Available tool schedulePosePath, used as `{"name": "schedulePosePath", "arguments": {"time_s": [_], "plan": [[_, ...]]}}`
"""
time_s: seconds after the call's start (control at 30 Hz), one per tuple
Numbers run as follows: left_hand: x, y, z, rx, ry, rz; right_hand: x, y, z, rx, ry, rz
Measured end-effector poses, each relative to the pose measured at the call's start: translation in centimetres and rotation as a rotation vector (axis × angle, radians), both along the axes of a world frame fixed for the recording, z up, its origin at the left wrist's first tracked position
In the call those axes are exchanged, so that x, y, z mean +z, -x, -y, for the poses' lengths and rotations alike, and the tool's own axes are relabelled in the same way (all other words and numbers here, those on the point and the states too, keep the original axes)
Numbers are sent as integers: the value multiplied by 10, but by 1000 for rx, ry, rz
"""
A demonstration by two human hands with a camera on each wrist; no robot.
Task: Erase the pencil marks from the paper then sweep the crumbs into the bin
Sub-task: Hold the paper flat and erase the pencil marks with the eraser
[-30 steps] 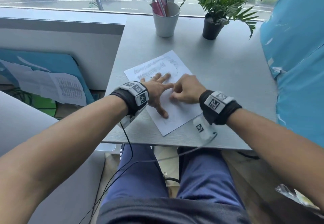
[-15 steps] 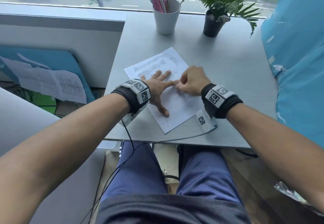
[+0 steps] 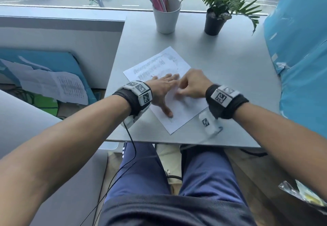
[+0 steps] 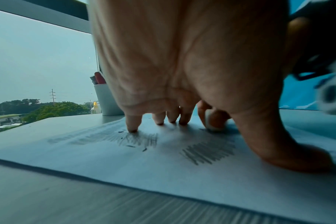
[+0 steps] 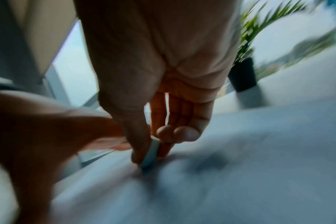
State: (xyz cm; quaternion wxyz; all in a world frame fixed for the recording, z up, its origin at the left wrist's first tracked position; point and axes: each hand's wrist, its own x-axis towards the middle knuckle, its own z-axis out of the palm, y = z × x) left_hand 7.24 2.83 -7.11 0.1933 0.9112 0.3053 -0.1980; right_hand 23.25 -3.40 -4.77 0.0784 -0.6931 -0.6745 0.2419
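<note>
A white sheet of paper [image 3: 180, 112] with grey pencil scribbles [image 3: 150, 68] lies slanted on the grey table [image 3: 230, 77]. My left hand [image 3: 163, 91] lies flat on it with fingers spread, pressing the sheet down. My right hand [image 3: 192, 86] pinches a small white eraser [image 5: 151, 153] between thumb and forefinger, its end on the paper just right of the left fingers. In the left wrist view the pencil scribbles [image 4: 207, 151] show under the palm, with dark eraser crumbs [image 4: 130, 146] nearby. The eraser [image 4: 211, 122] shows behind the thumb. The right wrist view is blurred by motion.
A white cup of pens [image 3: 166, 17] and a potted plant [image 3: 215, 20] stand at the table's far edge by the window. A blue panel [image 3: 300, 57] borders the right side. The table's near edge [image 3: 177, 143] runs over my lap. No bin is in view.
My right hand with the eraser has rubbed back and forth beside the left fingers. The left hand has stayed pressed on the paper.
</note>
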Motion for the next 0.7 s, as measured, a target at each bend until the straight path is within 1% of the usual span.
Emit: {"name": "schedulePosePath", "arguments": {"time_s": [0.07,0.1,0.13,0.2,0.23,0.27,0.37,0.4,0.47,0.53,0.57,0.6,0.7], "plan": [[-2,1,0,13,5,20,5,-16,-13,-116,-75,-6],[-4,2,0,18,7,23,4,-14,-12,-129,-92,2],[-5,2,0,18,13,24,2,-7,-8,-101,-85,12],[-7,1,-1,9,31,21,-5,13,10,30,-39,12],[-7,1,-3,7,36,21,-8,15,15,70,-20,-5],[-6,2,-4,7,41,22,-7,8,11,71,0,-3],[-6,2,-2,19,48,27,-1,-21,-15,-86,-93,21],[-7,2,-1,24,49,25,0,-24,-18,-105,-118,33],[-7,2,0,22,49,17,-3,-8,-6,-54,-94,34],[-6,1,1,17,44,2,-5,15,18,83,-14,2],[-5,1,0,16,43,-3,-4,15,21,128,7,8],[-5,0,0,16,45,-3,-4,8,15,129,10,18],[-6,0,0,19,54,7,1,-21,-12,-52,-76,25]]}}
